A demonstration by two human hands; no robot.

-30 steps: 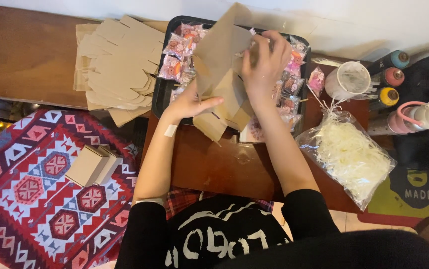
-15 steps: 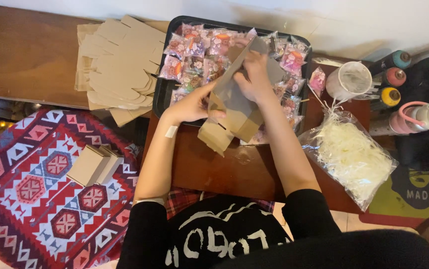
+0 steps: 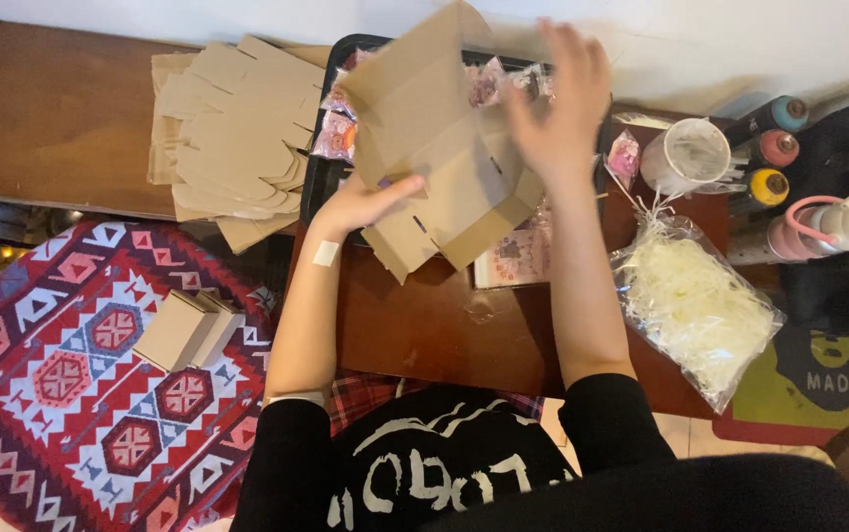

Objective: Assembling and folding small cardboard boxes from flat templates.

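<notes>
My left hand (image 3: pixel 365 204) grips the lower left edge of a brown cardboard box blank (image 3: pixel 434 148), which is partly folded and held over the black tray (image 3: pixel 314 187). My right hand (image 3: pixel 557 108) is blurred, fingers spread, against the blank's upper right side. Small pink wrapped packets (image 3: pixel 336 133) lie in the tray, mostly hidden behind the cardboard. A white strip is stuck on my left wrist.
A stack of flat cardboard blanks (image 3: pixel 232 138) lies left of the tray. Folded small boxes (image 3: pixel 186 330) rest on the patterned red rug. A clear bag of pale shredded filler (image 3: pixel 695 305), a white cup (image 3: pixel 685 158), coloured bottles (image 3: pixel 769 148) and a pink-handled bottle (image 3: pixel 838 227) stand at right.
The cardboard blank has opened out and risen over the tray. My right hand moved up and right along it; my left hand shifted to its lower left edge.
</notes>
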